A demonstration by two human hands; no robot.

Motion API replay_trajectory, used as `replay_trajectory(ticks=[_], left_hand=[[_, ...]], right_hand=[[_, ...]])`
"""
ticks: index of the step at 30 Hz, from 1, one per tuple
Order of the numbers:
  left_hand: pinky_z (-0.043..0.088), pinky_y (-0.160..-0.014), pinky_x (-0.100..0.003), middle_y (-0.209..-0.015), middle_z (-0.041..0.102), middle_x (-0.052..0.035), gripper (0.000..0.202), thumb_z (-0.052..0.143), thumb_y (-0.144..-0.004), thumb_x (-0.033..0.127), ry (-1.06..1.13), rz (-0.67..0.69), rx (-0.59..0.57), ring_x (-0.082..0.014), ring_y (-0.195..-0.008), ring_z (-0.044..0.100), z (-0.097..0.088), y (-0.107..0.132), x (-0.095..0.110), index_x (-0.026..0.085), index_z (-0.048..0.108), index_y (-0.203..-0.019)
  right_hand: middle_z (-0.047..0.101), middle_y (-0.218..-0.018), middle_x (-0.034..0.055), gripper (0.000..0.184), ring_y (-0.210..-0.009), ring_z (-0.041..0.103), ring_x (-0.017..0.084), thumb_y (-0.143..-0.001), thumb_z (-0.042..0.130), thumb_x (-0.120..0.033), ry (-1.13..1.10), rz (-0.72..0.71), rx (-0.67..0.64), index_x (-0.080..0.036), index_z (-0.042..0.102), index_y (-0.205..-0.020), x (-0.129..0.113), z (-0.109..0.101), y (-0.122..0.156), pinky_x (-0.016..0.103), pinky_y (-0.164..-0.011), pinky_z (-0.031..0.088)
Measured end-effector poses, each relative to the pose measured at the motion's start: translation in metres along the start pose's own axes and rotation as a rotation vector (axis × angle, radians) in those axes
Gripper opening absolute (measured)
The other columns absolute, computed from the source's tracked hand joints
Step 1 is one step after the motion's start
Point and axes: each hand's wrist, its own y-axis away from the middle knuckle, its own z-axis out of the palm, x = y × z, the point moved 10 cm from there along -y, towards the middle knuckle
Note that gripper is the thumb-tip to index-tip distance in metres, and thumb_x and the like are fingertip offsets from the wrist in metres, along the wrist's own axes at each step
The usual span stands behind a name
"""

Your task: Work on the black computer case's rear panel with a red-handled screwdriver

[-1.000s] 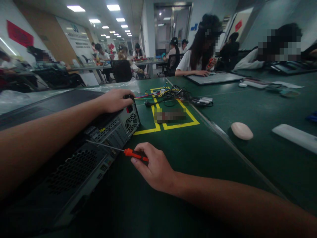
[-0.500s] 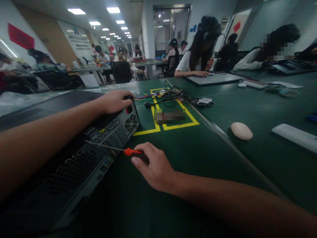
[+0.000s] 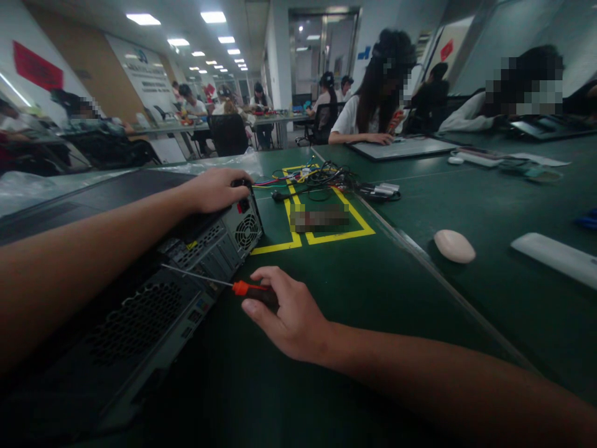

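A black desktop computer case (image 3: 140, 311) lies on the green table at the left, its rear side with fan grille and ports facing right. My left hand (image 3: 217, 190) grips the case's far rear corner, fingers curled over the edge. In my right hand (image 3: 286, 311) is a screwdriver (image 3: 254, 291) with an orange and black handle. Its long thin shaft points left, and the tip meets the case's rear side near the vent mesh. Thumb and forefinger stand a little apart around the handle. Whether the tip sits in a screw is too small to tell.
A tangle of cables (image 3: 326, 180) lies beyond the case, near yellow tape (image 3: 336, 238) and a blurred-out object (image 3: 319, 219). To the right are a pale rounded mouse (image 3: 454, 246) and a white elongated object (image 3: 555, 258). Across the table a person (image 3: 368, 112) works at a flat panel (image 3: 403, 148).
My right thumb and forefinger have loosened and spread slightly around the screwdriver handle. The screwdriver has barely shifted; my left hand and the case stay in place.
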Motion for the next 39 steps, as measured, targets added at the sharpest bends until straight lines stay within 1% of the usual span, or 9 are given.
replay_trajectory(ticks=[2,5,10,15,21,25,31,39], left_hand=[[0.048,-0.105,-0.048,-0.128,0.072,-0.0144,0.062,0.044,-0.082,0.051,-0.001,-0.002,0.001,-0.0347,-0.119,0.065,0.0001,-0.0002,-0.0006,0.023,0.071,-0.13],[0.048,-0.105,-0.047,-0.128,0.072,-0.0129,0.061,0.044,-0.082,0.052,-0.001,0.0,0.009,-0.0337,-0.119,0.065,-0.0001,-0.0003,-0.0014,0.025,0.071,-0.13],[0.049,-0.105,-0.045,-0.129,0.073,-0.0099,0.059,0.044,-0.083,0.052,-0.018,-0.008,0.013,-0.0329,-0.12,0.065,-0.0004,0.0,-0.003,0.027,0.071,-0.129],[0.049,-0.105,-0.044,-0.13,0.072,-0.0099,0.06,0.043,-0.085,0.05,-0.039,-0.01,0.001,-0.0321,-0.119,0.066,0.0002,0.0003,-0.0019,0.024,0.07,-0.131],[0.048,-0.107,-0.045,-0.134,0.07,-0.0151,0.064,0.041,-0.086,0.048,-0.052,0.007,-0.009,-0.0342,-0.123,0.064,0.0009,0.0006,0.001,0.017,0.067,-0.135],[0.048,-0.106,-0.046,-0.132,0.071,-0.015,0.063,0.041,-0.086,0.047,-0.048,0.004,-0.011,-0.0345,-0.122,0.065,0.0009,0.0007,0.0003,0.017,0.068,-0.134],[0.049,-0.105,-0.046,-0.131,0.071,-0.0153,0.063,0.042,-0.086,0.047,-0.04,-0.002,-0.018,-0.0353,-0.12,0.066,0.0011,0.0001,0.0002,0.017,0.068,-0.134],[0.048,-0.106,-0.045,-0.132,0.071,-0.0138,0.062,0.042,-0.086,0.047,-0.047,-0.008,-0.023,-0.0332,-0.121,0.065,0.0014,0.0,-0.0008,0.019,0.067,-0.135]], right_hand=[[0.068,-0.101,0.0033,0.028,-0.083,0.064,0.02,-0.095,0.066,-0.033,0.008,0.004,0.006,-0.023,0.056,-0.119,0.0008,0.0006,0.0003,0.034,-0.075,0.05],[0.068,-0.1,0.0025,0.02,-0.082,0.064,0.019,-0.094,0.064,-0.027,0.02,-0.009,0.023,-0.024,0.056,-0.112,0.0011,0.0004,0.0002,0.034,-0.075,0.05],[0.067,-0.099,0.0022,0.016,-0.081,0.063,0.019,-0.095,0.064,-0.026,0.039,-0.014,0.022,-0.024,0.058,-0.109,0.0011,-0.0005,-0.0005,0.033,-0.075,0.05],[0.067,-0.101,0.0023,0.015,-0.086,0.064,0.019,-0.097,0.065,-0.027,0.026,-0.015,0.021,-0.024,0.059,-0.11,0.0012,-0.0013,-0.0007,0.033,-0.076,0.05],[0.067,-0.1,0.0022,0.015,-0.087,0.066,0.019,-0.098,0.064,-0.029,-0.023,-0.012,0.02,-0.024,0.059,-0.111,0.0015,-0.0005,-0.001,0.032,-0.077,0.051],[0.067,-0.101,0.003,0.015,-0.089,0.066,0.02,-0.098,0.063,-0.032,-0.011,-0.021,0.023,-0.023,0.06,-0.11,0.0,-0.0016,-0.0013,0.034,-0.078,0.051],[0.067,-0.1,0.0028,0.017,-0.087,0.065,0.019,-0.099,0.062,-0.034,0.007,-0.016,0.022,-0.023,0.06,-0.111,0.0019,-0.0005,-0.0009,0.033,-0.076,0.049],[0.068,-0.103,0.0053,0.022,-0.09,0.064,0.02,-0.103,0.057,-0.039,0.04,-0.026,0.014,-0.02,0.063,-0.114,-0.0019,-0.0023,-0.0021,0.035,-0.078,0.048]])
